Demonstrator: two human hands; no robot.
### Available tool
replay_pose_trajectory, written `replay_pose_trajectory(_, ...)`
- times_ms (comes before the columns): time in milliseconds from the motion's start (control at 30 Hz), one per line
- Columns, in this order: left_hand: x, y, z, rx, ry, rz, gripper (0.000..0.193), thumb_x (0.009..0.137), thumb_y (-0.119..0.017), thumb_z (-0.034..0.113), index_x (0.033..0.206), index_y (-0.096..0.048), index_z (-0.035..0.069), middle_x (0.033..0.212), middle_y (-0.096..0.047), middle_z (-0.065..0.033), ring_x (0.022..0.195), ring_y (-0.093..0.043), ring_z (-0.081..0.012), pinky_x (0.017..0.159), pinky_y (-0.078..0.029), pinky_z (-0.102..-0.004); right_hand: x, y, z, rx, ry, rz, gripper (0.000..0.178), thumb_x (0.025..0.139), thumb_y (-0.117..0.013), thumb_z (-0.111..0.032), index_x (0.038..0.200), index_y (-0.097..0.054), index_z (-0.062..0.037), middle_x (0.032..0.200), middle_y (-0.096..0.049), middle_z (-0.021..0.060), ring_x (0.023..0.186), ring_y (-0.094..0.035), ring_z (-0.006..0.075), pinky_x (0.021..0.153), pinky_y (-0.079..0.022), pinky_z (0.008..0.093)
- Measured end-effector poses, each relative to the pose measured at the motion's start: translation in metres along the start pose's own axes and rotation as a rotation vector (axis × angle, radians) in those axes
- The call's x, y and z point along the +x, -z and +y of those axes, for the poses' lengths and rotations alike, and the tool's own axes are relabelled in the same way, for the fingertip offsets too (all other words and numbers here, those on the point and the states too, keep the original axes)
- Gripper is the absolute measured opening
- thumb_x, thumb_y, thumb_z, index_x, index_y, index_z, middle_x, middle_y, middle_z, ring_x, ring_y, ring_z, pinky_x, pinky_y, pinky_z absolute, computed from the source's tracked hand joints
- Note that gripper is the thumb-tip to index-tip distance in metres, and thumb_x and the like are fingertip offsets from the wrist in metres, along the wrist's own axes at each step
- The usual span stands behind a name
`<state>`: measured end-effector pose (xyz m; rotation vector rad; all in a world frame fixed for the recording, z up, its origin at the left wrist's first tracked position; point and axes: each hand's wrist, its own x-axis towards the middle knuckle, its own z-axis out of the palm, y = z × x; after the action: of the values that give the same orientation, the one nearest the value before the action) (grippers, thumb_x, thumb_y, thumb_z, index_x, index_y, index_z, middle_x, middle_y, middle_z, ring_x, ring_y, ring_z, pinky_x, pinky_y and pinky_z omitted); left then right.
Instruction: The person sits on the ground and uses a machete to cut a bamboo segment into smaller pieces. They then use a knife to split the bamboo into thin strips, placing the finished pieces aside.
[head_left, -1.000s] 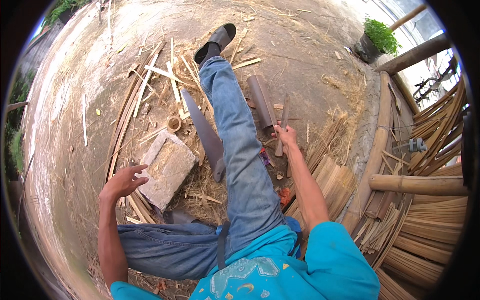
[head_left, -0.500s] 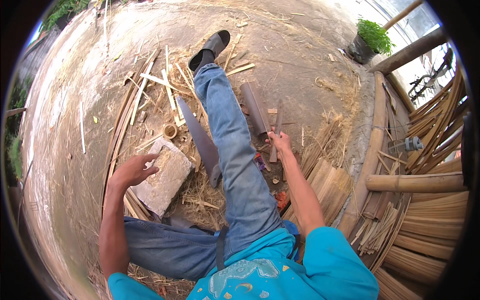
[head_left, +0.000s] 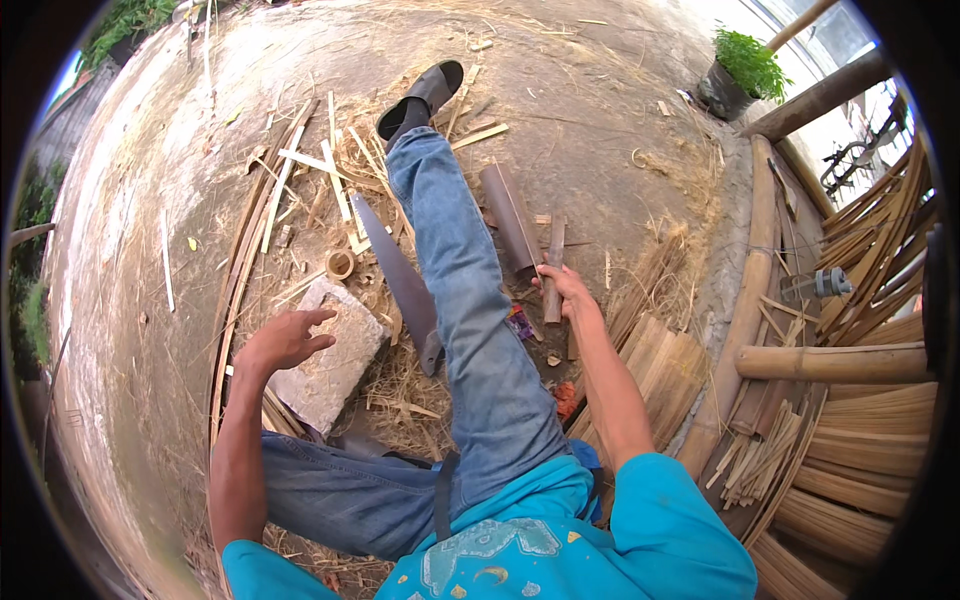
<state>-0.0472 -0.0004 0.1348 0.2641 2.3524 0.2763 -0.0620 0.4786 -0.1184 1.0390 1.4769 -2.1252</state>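
Note:
My left hand (head_left: 287, 341) hovers over a pale stone block (head_left: 335, 375), holding nothing, its fingers apart. In my right hand (head_left: 568, 289) is a short, flat, brown wood-like bar (head_left: 552, 300), gripped near its middle; whether it is a plain piece or a tool I cannot tell. Beside that hand lies a dark brown tube-like piece (head_left: 510, 220) on the ground. A handsaw (head_left: 398, 275) with a dark blade lies between the block and my outstretched leg. A short hollow bamboo ring (head_left: 340, 264) stands just beyond the block.
Long bamboo strips (head_left: 245, 250) lie at left, with loose pale slats (head_left: 340, 180) scattered ahead. Flat split bamboo pieces (head_left: 655, 365) are stacked by my right forearm. A bamboo pole frame (head_left: 750, 290) runs along the right, near a potted plant (head_left: 735, 85) and bundled strips (head_left: 860, 440).
My right hand has turned the brown bar so that its broader face shows. My left hand has shifted slightly right over the block.

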Motion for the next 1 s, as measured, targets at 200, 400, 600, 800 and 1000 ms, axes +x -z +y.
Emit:
replay_pose_trajectory(200,-0.005,0.0,0.0,-0.044,0.02,0.003,0.056,0.099,-0.065,0.042,0.147,-0.057,0.015,0.131,-0.068,-0.021,0.113,-0.068,-0.037,0.102,-0.051,-0.0459,-0.001,0.0,0.006,0.031,0.019,-0.037,0.066,0.09,-0.075,-0.012,0.151,-0.051,-0.0184,0.108,-0.067,0.0027,0.082,-0.07,0.0177,0.068,-0.054,0.0344)
replay_pose_trajectory(400,-0.011,0.001,0.002,-0.036,0.003,0.001,0.057,0.1,-0.064,0.043,0.149,-0.055,0.016,0.135,-0.066,-0.0197,0.112,-0.069,-0.0368,0.103,-0.051,-0.046,-0.015,-0.004,0.014,0.077,0.017,0.003,0.067,0.09,-0.074,-0.008,0.152,-0.051,-0.0192,0.104,-0.066,0.0026,0.08,-0.07,0.0171,0.064,-0.054,0.0319)
replay_pose_trajectory(600,-0.012,-0.005,-0.006,-0.035,-0.018,0.02,0.057,0.1,-0.064,0.042,0.149,-0.054,0.015,0.135,-0.066,-0.0203,0.114,-0.068,-0.0377,0.105,-0.05,-0.0469,-0.046,0.01,0.035,0.092,0.043,-0.019,0.066,0.09,-0.073,-0.006,0.152,-0.051,-0.0188,0.097,-0.066,0.0026,0.077,-0.068,0.0161,0.063,-0.054,0.0321)
replay_pose_trajectory(800,-0.014,-0.007,-0.009,-0.026,-0.02,0.019,0.059,0.099,-0.065,0.042,0.149,-0.054,0.014,0.133,-0.067,-0.0221,0.118,-0.066,-0.0386,0.105,-0.05,-0.047,-0.084,0.012,0.041,0.125,0.054,0.008,0.062,0.091,-0.072,-0.005,0.149,-0.054,-0.0171,0.096,-0.066,0.0032,0.073,-0.067,0.0157,0.061,-0.054,0.0318)
replay_pose_trajectory(1000,-0.012,-0.007,-0.007,-0.036,-0.06,0.037,0.059,0.099,-0.067,0.041,0.149,-0.054,0.013,0.132,-0.067,-0.0228,0.118,-0.066,-0.0385,0.103,-0.051,-0.0451,-0.075,0.022,0.045,-0.021,0.025,0.066,0.062,0.094,-0.069,-0.008,0.152,-0.051,-0.0208,0.094,-0.064,0.002,0.076,-0.067,0.0153,0.064,-0.055,0.0318)
